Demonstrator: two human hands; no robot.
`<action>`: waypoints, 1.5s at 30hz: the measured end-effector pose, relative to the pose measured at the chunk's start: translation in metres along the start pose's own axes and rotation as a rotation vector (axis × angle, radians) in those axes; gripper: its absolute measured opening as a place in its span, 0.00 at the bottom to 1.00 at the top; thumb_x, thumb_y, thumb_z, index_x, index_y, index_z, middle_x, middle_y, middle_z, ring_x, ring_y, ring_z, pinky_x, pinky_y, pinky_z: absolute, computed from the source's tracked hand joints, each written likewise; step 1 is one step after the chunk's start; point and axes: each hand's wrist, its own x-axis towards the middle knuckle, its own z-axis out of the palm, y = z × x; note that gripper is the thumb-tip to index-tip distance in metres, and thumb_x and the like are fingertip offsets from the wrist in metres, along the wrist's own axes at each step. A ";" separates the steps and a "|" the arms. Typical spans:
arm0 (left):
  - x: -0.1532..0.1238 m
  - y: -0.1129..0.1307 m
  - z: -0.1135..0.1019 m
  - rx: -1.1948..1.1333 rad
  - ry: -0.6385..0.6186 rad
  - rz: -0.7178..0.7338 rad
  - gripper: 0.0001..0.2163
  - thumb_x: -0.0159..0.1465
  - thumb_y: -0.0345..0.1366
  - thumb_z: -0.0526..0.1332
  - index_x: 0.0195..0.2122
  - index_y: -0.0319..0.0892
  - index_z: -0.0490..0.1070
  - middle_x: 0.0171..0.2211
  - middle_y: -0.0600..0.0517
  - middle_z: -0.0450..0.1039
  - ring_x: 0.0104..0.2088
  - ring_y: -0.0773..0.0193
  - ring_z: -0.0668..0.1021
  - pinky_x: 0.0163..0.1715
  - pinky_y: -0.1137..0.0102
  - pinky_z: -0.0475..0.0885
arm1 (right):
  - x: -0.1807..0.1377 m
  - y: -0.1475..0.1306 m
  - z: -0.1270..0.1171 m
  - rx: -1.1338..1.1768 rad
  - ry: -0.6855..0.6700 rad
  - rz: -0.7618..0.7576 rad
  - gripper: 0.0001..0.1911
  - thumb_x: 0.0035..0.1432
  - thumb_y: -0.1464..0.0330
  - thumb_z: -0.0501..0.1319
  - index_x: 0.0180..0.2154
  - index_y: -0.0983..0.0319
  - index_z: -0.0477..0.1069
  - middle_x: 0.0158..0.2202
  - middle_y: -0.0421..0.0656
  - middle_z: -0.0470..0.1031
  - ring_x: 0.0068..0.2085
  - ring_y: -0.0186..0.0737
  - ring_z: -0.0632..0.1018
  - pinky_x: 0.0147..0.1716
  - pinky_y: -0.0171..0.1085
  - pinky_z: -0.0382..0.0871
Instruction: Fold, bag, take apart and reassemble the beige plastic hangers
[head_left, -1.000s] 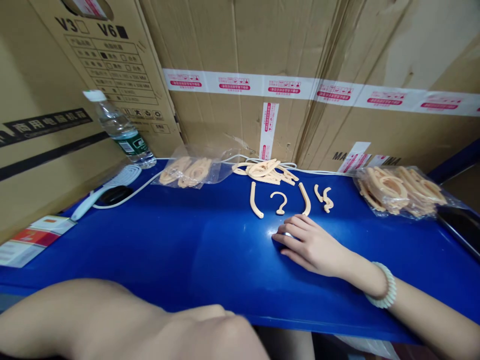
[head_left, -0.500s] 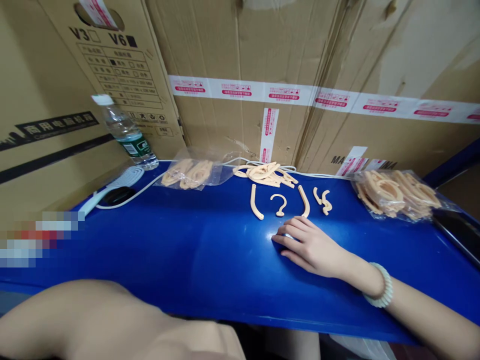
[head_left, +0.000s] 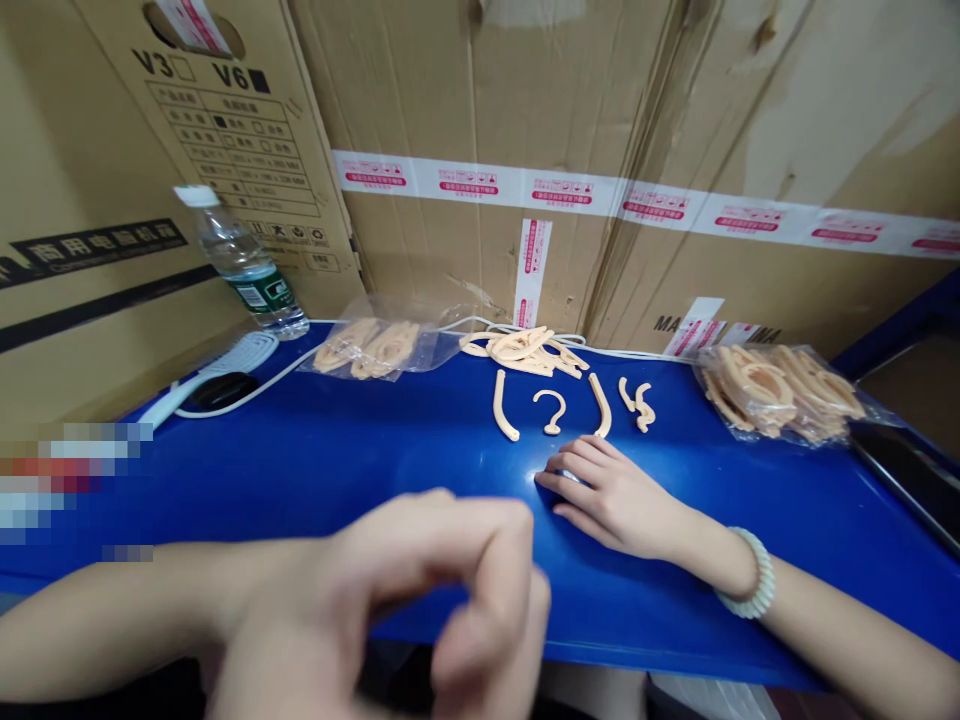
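Observation:
My right hand (head_left: 615, 495) lies flat on the blue table (head_left: 337, 470), fingers stretched out over a small shiny spot I cannot make out. A pale bead bracelet (head_left: 746, 590) circles that wrist. Just beyond the fingertips lie loose peach plastic pieces: a long hook (head_left: 504, 405), a question-mark shape (head_left: 551, 408), a curved strip (head_left: 600, 403) and a small twisted one (head_left: 639, 405). My left hand (head_left: 420, 610) hovers close to the camera above the table's near edge. Its fingers are curled and blurred, and nothing shows in them.
A pile of peach pieces (head_left: 525, 348) lies at the back. Clear bags of them lie at back left (head_left: 371, 345) and right (head_left: 780, 392). A water bottle (head_left: 244, 265), a white corded device (head_left: 217, 365) and cardboard cartons (head_left: 525, 100) ring the table. A dark flat object (head_left: 907, 470) lies at far right.
My left hand has risen from below the near edge into view in front of the camera, fingers curling. The right hand has stayed where it was on the table.

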 end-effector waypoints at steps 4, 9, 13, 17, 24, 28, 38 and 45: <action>0.072 -0.007 -0.018 0.191 -0.285 0.100 0.14 0.64 0.38 0.65 0.23 0.44 0.63 0.26 0.51 0.77 0.28 0.61 0.80 0.31 0.67 0.77 | -0.001 0.000 0.002 -0.043 -0.006 -0.006 0.17 0.73 0.66 0.52 0.55 0.66 0.72 0.48 0.52 0.76 0.48 0.50 0.72 0.51 0.49 0.66; 0.143 -0.051 -0.035 0.698 -0.048 0.198 0.07 0.66 0.37 0.60 0.39 0.39 0.74 0.39 0.46 0.79 0.38 0.60 0.81 0.40 0.67 0.77 | 0.000 -0.001 0.003 -0.044 -0.022 -0.009 0.18 0.73 0.66 0.52 0.55 0.67 0.72 0.48 0.53 0.75 0.49 0.50 0.72 0.52 0.49 0.66; 0.194 -0.068 -0.040 1.176 -0.004 -0.102 0.23 0.66 0.38 0.61 0.61 0.37 0.65 0.56 0.41 0.74 0.53 0.54 0.78 0.52 0.65 0.73 | 0.001 -0.006 0.004 -0.048 -0.016 0.008 0.17 0.72 0.67 0.52 0.54 0.67 0.72 0.47 0.54 0.74 0.46 0.49 0.74 0.48 0.46 0.69; 0.233 -0.080 -0.039 1.296 -0.032 -0.252 0.30 0.62 0.44 0.64 0.61 0.30 0.65 0.58 0.33 0.71 0.56 0.43 0.76 0.52 0.62 0.72 | 0.002 -0.012 0.004 -0.077 -0.025 0.035 0.16 0.72 0.68 0.52 0.53 0.68 0.73 0.45 0.53 0.73 0.44 0.49 0.74 0.46 0.46 0.71; 0.262 -0.100 -0.043 1.403 -0.108 -0.301 0.22 0.60 0.39 0.64 0.54 0.31 0.73 0.52 0.35 0.76 0.53 0.46 0.78 0.52 0.66 0.71 | 0.005 -0.016 0.002 -0.070 -0.034 0.057 0.13 0.71 0.69 0.54 0.49 0.68 0.73 0.45 0.53 0.74 0.43 0.48 0.75 0.46 0.44 0.73; 0.262 -0.094 -0.040 1.403 -0.053 -0.206 0.24 0.61 0.39 0.65 0.55 0.30 0.71 0.53 0.35 0.75 0.54 0.46 0.76 0.54 0.65 0.70 | 0.004 -0.013 0.003 -0.025 -0.008 0.045 0.12 0.71 0.69 0.54 0.47 0.66 0.74 0.45 0.53 0.74 0.42 0.46 0.76 0.45 0.44 0.73; 0.128 -0.069 -0.011 0.999 0.046 0.368 0.26 0.66 0.41 0.61 0.62 0.36 0.60 0.60 0.37 0.69 0.59 0.47 0.72 0.59 0.55 0.68 | 0.006 -0.010 -0.006 1.155 0.325 0.758 0.19 0.65 0.56 0.61 0.51 0.61 0.65 0.36 0.43 0.77 0.26 0.34 0.76 0.17 0.31 0.68; 0.068 -0.089 0.013 0.656 -0.015 0.315 0.26 0.63 0.41 0.67 0.61 0.44 0.63 0.56 0.43 0.70 0.56 0.52 0.74 0.56 0.59 0.72 | 0.009 -0.022 -0.004 1.343 0.422 0.750 0.21 0.59 0.52 0.68 0.39 0.64 0.71 0.22 0.36 0.71 0.19 0.31 0.71 0.15 0.28 0.67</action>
